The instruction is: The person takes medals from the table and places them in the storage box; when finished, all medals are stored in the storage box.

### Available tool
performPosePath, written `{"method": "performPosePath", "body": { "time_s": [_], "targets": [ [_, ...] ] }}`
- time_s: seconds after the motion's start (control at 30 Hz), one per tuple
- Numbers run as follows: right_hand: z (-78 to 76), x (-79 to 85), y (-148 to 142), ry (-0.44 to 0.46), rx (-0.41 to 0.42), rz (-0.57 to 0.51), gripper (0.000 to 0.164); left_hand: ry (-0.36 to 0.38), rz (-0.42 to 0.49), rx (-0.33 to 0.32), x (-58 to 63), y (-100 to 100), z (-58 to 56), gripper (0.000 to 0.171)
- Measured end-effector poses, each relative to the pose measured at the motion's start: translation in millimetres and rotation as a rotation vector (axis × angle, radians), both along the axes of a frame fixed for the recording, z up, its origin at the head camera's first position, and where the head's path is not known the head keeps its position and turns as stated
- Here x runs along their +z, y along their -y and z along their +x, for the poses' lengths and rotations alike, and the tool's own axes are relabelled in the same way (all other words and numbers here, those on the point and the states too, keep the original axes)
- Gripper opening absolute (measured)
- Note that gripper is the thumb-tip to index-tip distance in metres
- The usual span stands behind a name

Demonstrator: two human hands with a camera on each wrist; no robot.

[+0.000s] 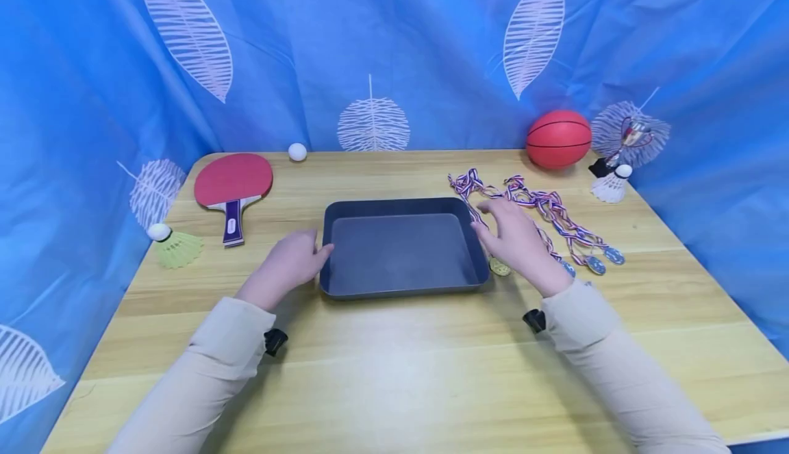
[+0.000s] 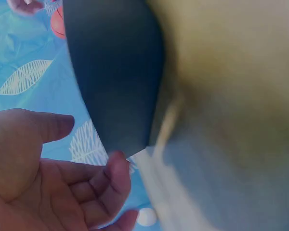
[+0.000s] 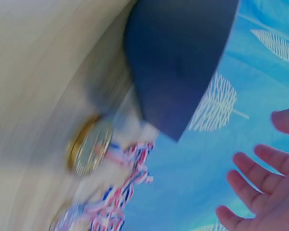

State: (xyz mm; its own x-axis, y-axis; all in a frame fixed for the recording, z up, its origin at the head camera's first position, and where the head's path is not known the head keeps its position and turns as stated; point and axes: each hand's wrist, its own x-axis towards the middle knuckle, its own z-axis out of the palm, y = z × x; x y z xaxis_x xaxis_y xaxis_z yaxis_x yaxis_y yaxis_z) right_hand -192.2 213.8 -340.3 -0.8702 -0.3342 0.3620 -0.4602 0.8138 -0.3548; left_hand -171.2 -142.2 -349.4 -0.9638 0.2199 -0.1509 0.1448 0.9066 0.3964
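A dark grey rectangular baking pan (image 1: 403,294) lies on the wooden table between both hands. At its left end is my left hand (image 1: 288,263), thumb near the rim. In the left wrist view its thumb and loosely bent fingers (image 2: 118,180) stand apart beside the pan's wall (image 2: 118,72), with no grip on it. Near the right end, my right hand (image 1: 518,240) reaches over medal ribbons (image 1: 471,183) with fingers spread. The right wrist view shows those fingers (image 3: 255,175) apart from the pan, holding nothing. A gold medal (image 3: 89,147) lies beside the pan.
A red table tennis paddle (image 1: 234,180), a white ball (image 1: 297,152) and a yellow shuttlecock (image 1: 177,248) are at left. Medals with blue faces (image 1: 594,265), a small basketball (image 1: 558,140), a trophy (image 1: 633,133) and a white shuttlecock (image 1: 610,187) occupy the right. Blue curtain (image 1: 431,43) backs the table.
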Motion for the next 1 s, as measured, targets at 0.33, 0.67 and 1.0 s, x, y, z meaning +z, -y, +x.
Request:
{"method": "performPosePath", "body": {
  "time_s": [0.33, 0.67, 1.0],
  "targets": [
    [12.6, -16.8, -37, 0.336, -0.029, 0.241, 0.014, 0.065, 0.192, -0.035, -17.7, 3, 6.6, 0.044],
    [6.9, -32.0, -41, 0.407, 0.018, 0.363, 0.031, 0.057, 0.239, -0.045, -23.3, 5, 5.0, 0.040],
    [2.1, -30.0, -33, 0.335, 0.044, 0.474, 0.024, 0.052, 0.264, -0.049, -24.5, 6, 5.8, 0.041]
  ]
}}
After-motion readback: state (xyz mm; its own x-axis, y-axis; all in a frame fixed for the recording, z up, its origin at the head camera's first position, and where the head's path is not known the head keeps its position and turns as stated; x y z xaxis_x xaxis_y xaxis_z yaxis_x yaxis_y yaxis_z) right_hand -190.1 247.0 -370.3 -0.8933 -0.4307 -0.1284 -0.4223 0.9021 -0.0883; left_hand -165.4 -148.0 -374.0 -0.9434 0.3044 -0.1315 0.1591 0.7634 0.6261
